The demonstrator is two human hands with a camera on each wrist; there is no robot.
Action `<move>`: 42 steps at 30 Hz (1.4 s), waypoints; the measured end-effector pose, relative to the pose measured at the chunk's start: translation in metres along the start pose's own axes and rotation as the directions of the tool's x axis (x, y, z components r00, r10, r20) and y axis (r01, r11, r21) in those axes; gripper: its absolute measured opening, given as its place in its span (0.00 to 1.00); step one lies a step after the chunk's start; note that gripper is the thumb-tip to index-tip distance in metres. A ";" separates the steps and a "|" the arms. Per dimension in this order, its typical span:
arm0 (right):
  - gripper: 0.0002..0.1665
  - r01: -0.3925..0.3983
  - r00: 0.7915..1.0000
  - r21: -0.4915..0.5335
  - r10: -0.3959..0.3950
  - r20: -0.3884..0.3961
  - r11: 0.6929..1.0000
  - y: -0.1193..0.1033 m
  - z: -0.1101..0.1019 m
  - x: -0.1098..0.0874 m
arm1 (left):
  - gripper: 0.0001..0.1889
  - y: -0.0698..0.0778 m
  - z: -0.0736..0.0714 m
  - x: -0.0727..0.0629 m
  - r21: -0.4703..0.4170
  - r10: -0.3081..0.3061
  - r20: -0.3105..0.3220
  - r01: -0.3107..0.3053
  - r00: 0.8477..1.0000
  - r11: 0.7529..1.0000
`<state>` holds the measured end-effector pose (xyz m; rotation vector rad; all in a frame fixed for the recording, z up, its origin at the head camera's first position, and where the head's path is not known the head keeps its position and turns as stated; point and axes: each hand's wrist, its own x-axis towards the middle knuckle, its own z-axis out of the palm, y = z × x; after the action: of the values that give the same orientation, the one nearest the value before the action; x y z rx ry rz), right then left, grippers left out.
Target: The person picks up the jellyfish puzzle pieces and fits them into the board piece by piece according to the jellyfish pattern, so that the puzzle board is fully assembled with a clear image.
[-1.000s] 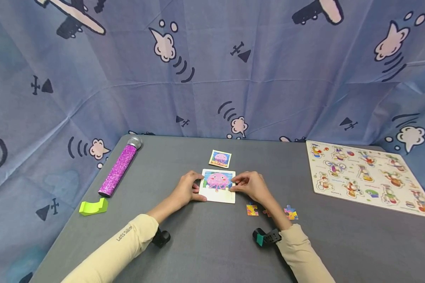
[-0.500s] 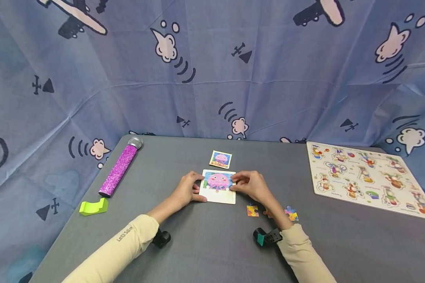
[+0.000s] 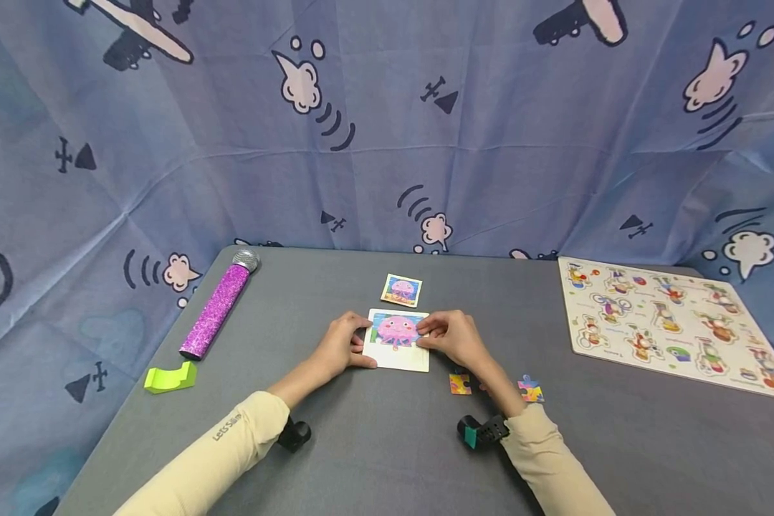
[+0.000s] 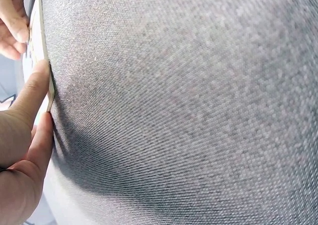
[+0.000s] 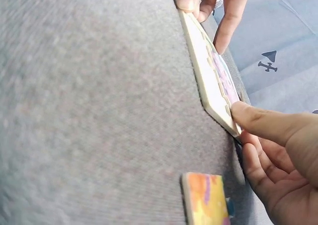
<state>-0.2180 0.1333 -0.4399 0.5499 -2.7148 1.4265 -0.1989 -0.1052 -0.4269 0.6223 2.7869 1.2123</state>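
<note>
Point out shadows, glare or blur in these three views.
Head view: light fairly even, no strong glare. Left wrist view: a dark shadow falls on the gray fabric-covered tabletop. Right wrist view: the white rectangular puzzle board looks washed out along its bare strip; tabletop blurred at left.

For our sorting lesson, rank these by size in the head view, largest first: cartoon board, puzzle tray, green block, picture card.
1. Cartoon board
2. Puzzle tray
3. Green block and picture card: too alike to rank

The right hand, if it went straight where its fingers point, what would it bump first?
First, the sea-creature jigsaw board, which the right hand touches; past it, probably the left hand, though height is unclear.
</note>
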 end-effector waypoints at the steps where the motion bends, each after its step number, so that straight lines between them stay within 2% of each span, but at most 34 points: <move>1: 0.12 -0.013 1.000 0.036 0.012 0.008 0.999 0.001 -0.001 -0.001 | 0.35 0.000 0.000 0.000 0.000 0.003 -0.001 -0.003 1.000 1.000; 4: 0.15 -0.079 0.997 0.181 0.073 0.039 0.980 0.004 -0.005 -0.004 | 0.34 0.000 0.000 -0.001 0.002 0.004 0.003 -0.004 1.000 1.000; 8: 0.19 -0.160 0.987 0.331 0.144 0.070 0.930 0.006 -0.015 -0.012 | 0.35 0.000 0.000 -0.001 0.005 -0.003 0.001 0.003 1.000 1.000; 13: 0.25 -0.208 0.978 0.411 0.193 0.077 0.888 0.009 -0.027 -0.025 | 0.35 0.002 0.000 -0.001 -0.004 -0.021 -0.011 0.021 1.000 1.000; 16: 0.26 -0.208 0.978 0.421 0.194 0.078 0.883 0.013 -0.032 -0.035 | 0.35 0.001 0.001 0.000 -0.005 -0.020 -0.016 0.020 1.000 1.000; 21: 0.22 -0.143 0.989 0.361 0.121 0.083 0.921 0.020 -0.039 -0.051 | 0.35 0.000 0.001 0.001 -0.008 -0.009 -0.008 0.009 1.000 1.000; 25: 0.18 -0.020 0.996 0.293 -0.008 0.094 0.956 0.024 -0.044 -0.062 | 0.35 -0.002 0.001 0.001 -0.011 -0.003 -0.005 0.003 1.000 1.000; 29: 0.17 0.085 0.990 0.195 -0.106 0.098 0.977 0.026 -0.046 -0.071 | 0.35 -0.002 0.001 0.000 -0.006 -0.013 -0.008 0.013 1.000 1.000; 35: 0.19 0.118 0.986 0.054 -0.123 0.113 0.992 0.024 -0.050 -0.080 | 0.35 0.000 -0.001 0.000 0.003 -0.010 -0.006 0.010 1.000 1.000; 42: 0.19 0.185 0.980 -0.101 -0.175 0.096 0.978 0.027 -0.052 -0.084 | 0.35 -0.001 -0.001 -0.001 -0.011 0.001 0.000 -0.001 1.000 1.000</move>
<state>-0.1555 0.2135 -0.4471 0.8450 -2.7050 1.2299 -0.1983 -0.1068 -0.4276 0.6222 2.7787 1.2266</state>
